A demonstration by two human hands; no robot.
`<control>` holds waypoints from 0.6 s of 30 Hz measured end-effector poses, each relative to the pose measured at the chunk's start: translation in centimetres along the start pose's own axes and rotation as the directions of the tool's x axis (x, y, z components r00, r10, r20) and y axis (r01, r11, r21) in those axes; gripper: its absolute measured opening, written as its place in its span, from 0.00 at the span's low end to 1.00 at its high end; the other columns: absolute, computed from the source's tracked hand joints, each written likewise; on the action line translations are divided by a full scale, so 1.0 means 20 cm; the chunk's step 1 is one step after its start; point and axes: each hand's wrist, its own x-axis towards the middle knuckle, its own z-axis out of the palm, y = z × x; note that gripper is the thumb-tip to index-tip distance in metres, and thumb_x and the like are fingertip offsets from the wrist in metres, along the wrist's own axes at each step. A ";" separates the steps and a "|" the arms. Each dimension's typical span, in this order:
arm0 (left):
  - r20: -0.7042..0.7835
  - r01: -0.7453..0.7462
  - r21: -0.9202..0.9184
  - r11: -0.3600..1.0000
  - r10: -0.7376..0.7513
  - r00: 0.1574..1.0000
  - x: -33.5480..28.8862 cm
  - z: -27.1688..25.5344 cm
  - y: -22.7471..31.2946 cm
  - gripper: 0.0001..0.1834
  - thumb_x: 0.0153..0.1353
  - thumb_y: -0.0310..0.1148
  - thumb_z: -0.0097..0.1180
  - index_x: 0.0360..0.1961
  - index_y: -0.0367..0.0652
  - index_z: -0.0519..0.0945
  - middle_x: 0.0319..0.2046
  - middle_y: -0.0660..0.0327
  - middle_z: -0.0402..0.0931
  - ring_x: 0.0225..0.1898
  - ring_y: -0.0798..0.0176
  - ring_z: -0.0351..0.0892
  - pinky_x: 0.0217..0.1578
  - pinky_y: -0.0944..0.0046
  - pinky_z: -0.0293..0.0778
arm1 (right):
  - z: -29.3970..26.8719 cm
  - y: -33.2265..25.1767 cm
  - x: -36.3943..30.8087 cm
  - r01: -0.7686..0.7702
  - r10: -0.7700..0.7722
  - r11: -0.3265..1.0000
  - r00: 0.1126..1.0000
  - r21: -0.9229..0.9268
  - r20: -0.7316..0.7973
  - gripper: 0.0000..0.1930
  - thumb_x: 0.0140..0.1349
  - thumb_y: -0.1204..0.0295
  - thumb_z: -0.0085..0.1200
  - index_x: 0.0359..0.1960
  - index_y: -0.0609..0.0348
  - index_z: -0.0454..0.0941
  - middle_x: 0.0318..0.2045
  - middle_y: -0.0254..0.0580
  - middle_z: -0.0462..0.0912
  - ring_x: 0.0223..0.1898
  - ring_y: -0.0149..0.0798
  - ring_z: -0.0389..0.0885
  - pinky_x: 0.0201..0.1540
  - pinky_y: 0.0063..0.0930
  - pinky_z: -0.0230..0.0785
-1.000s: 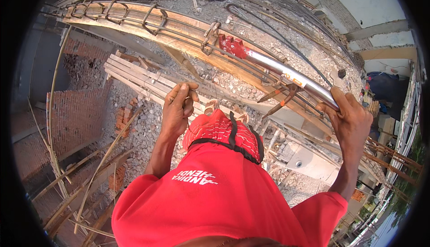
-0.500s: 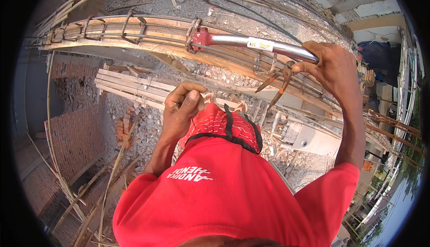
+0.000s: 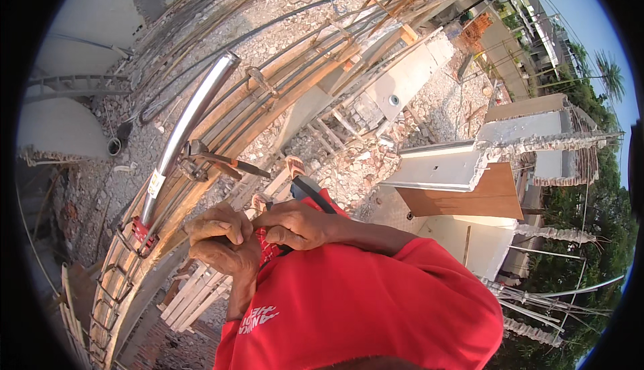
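My left hand (image 3: 221, 237) is closed, its fingers curled in front of my red shirt. My right hand (image 3: 298, 225) is beside it, also closed, its fingertips meeting the left hand; anything pinched between them is too small or hidden to make out. Beyond the left hand, a shiny chrome bar (image 3: 186, 118) with a red metal head (image 3: 139, 234) lies along the rebar cage (image 3: 111, 279), apart from both hands. Orange-marked pincers (image 3: 215, 159) rest on the rebars near the bar's middle, their handles toward my hands.
The rebar cage lies along a long wooden beam (image 3: 178, 199) that curves across the left. Broken rubble (image 3: 275, 41) covers the ground below. Stacked planks (image 3: 194, 296) are under my left arm. A brown board (image 3: 463, 195) and broken walls stand to the right.
My right hand has let go of the chrome bar and come in to my left hand. The view has turned to the right. The bar and pincers stay on the cage.
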 end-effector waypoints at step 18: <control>0.710 -0.578 0.682 0.448 -0.215 0.671 0.54 1.10 -0.98 0.33 0.72 0.53 0.52 0.63 0.34 0.75 0.59 0.36 0.74 0.62 0.40 0.74 0.60 0.45 0.71 | -0.65 0.24 -0.90 -0.719 0.103 0.681 0.278 -0.136 -0.955 0.12 0.72 0.73 0.52 0.55 0.55 0.78 0.24 0.50 0.83 0.19 0.54 0.81 0.24 0.45 0.71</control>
